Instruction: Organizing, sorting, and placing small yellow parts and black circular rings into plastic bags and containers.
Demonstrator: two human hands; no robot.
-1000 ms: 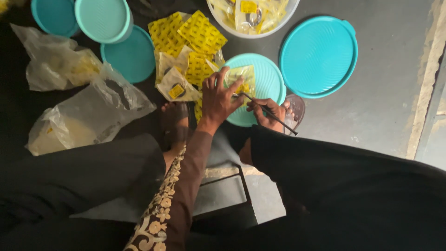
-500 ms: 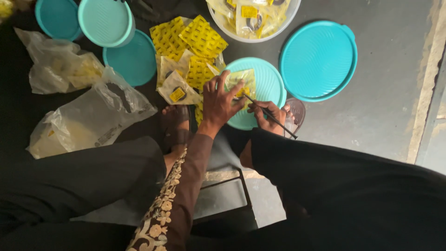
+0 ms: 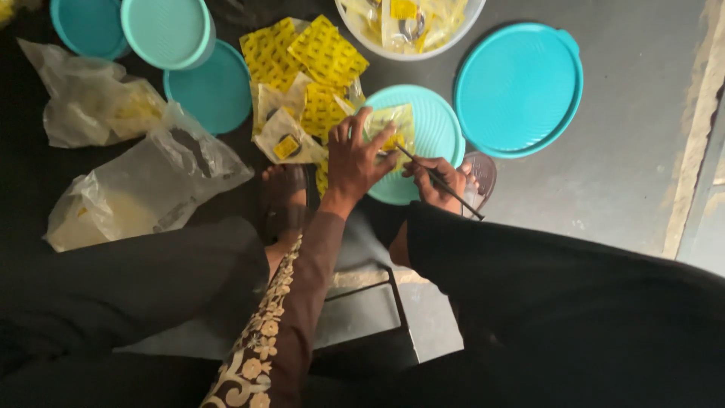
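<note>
Little has shifted since the earlier frame: left hand [image 3: 355,155] stays pressed flat on a clear packet [image 3: 394,125] atop the teal lid [image 3: 434,136]. Right hand [image 3: 436,177] is clamped on a thin dark tool [image 3: 442,183] at the packet's edge. Loose yellow packets [image 3: 317,64] lie beside, seemingly unprocessed; a white bowl [image 3: 453,34] holds others.

My left hand [image 3: 353,160] rests on a small clear plastic packet [image 3: 394,127] lying on a round teal plastic lid [image 3: 430,132]. Just right of it, my right hand [image 3: 436,180] holds a thin dark stick [image 3: 438,181]. Left of that lid I see a heap of yellow patterned sachets [image 3: 317,57], with crumpled clear plastic bags [image 3: 143,181] farther left. A larger round teal tray [image 3: 521,87] lies to the right, and a white bowl [image 3: 445,41] of packets beyond.
</note>
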